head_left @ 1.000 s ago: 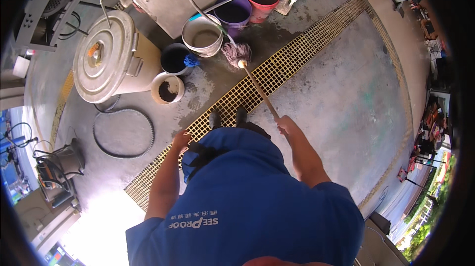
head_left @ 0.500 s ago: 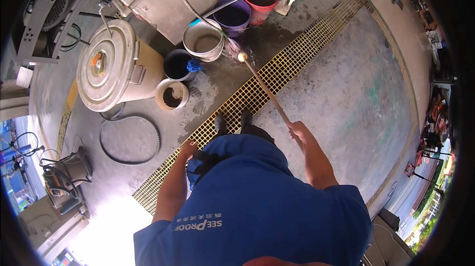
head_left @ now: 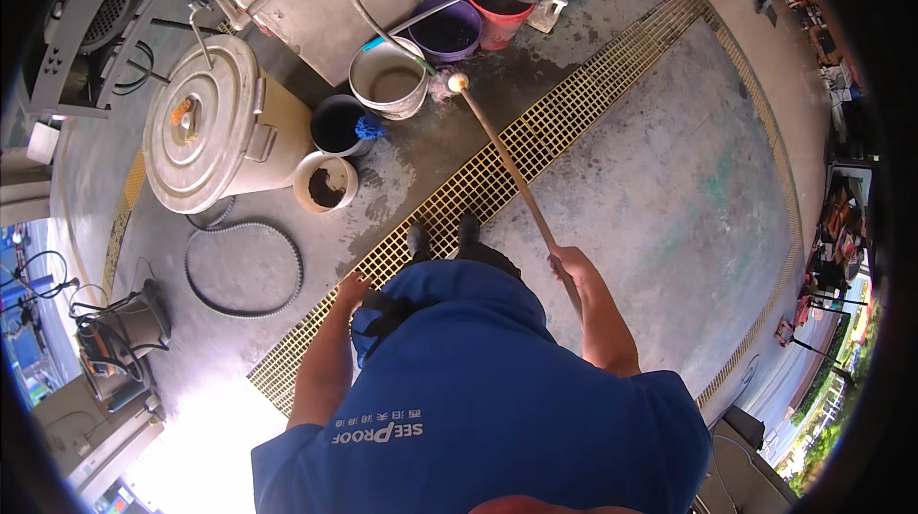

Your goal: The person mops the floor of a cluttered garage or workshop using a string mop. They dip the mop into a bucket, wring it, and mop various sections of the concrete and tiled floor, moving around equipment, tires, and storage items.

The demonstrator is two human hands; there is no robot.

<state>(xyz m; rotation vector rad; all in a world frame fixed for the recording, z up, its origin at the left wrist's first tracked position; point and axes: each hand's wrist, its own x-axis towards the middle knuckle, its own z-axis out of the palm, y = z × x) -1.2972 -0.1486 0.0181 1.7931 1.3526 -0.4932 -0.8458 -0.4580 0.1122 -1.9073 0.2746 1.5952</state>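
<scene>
From the right hand, the mop crosses above the floor grating to beside a group of buckets, three of them bridged by a brush. Left of these stands a barrel with its lid on; before it, a hose lies on the floor, right of a machine.

The mop — brown-handled, pale-collared — slants across the yellow grating.

The shirt is blue with white print; the mop handle is brown. The floor grating makes a yellow grid (small squares, row upon row), the purple bucket and red bucket plain.
</scene>
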